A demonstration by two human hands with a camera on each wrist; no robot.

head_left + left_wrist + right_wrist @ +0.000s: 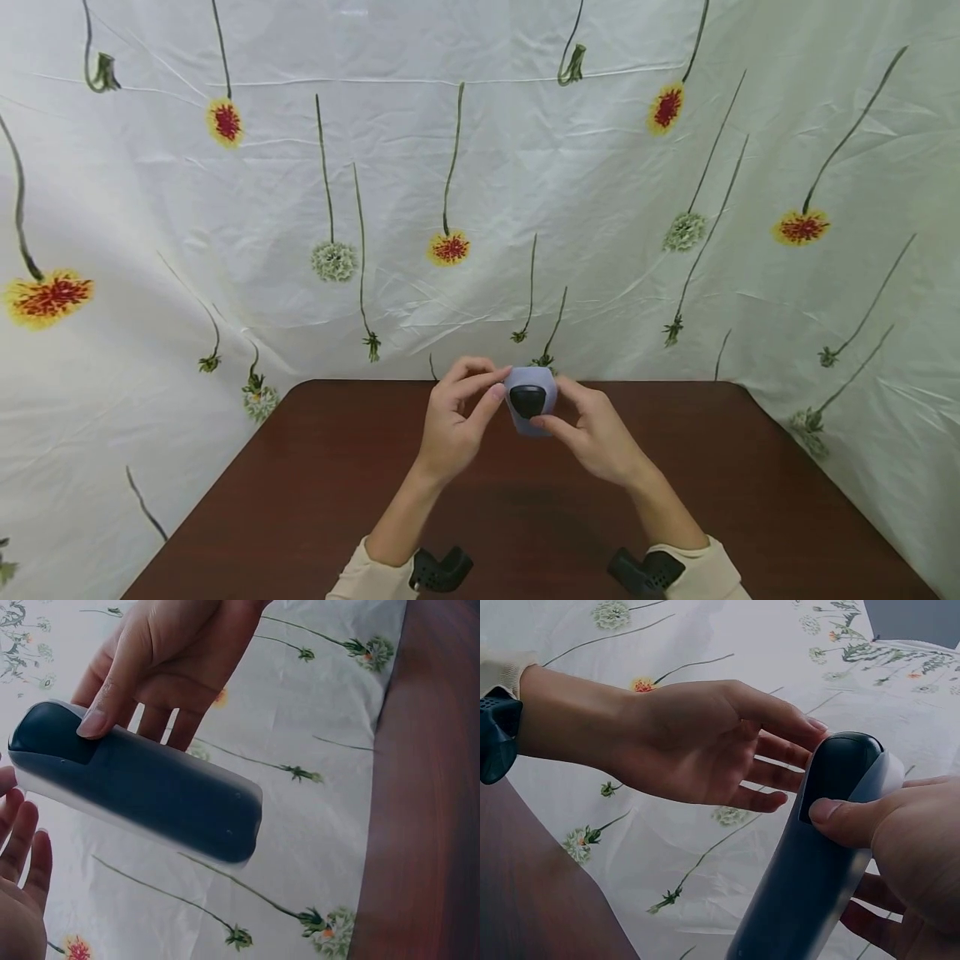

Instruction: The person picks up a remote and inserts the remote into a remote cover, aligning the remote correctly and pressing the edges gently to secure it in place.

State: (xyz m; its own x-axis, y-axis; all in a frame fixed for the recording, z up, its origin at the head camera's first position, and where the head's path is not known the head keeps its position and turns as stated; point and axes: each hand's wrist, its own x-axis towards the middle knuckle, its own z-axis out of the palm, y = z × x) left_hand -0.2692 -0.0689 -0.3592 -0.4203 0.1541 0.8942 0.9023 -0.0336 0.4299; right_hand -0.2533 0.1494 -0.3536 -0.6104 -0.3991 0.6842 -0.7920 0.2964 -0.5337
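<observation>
A long, rounded blue-grey case (532, 427) with a black end piece (528, 401) is held up above the table, its black end towards the head camera. My right hand (606, 433) grips it from the right, thumb on the black piece and fingers behind. In the right wrist view, the right thumb (836, 815) presses at the lower edge of that piece. My left hand (453, 421) is at the left side, thumb and index fingertips right at the rim. The left hand's other fingers (28, 844) are loosely extended in the left wrist view, away from the case.
Below the hands is a dark reddish-brown table (337, 475) with rounded far corners. A white cloth (405, 167) printed with flowers hangs behind and at both sides. Each wrist bears a black device, the left one (442, 569) and the right one (645, 572), beside cream sleeves.
</observation>
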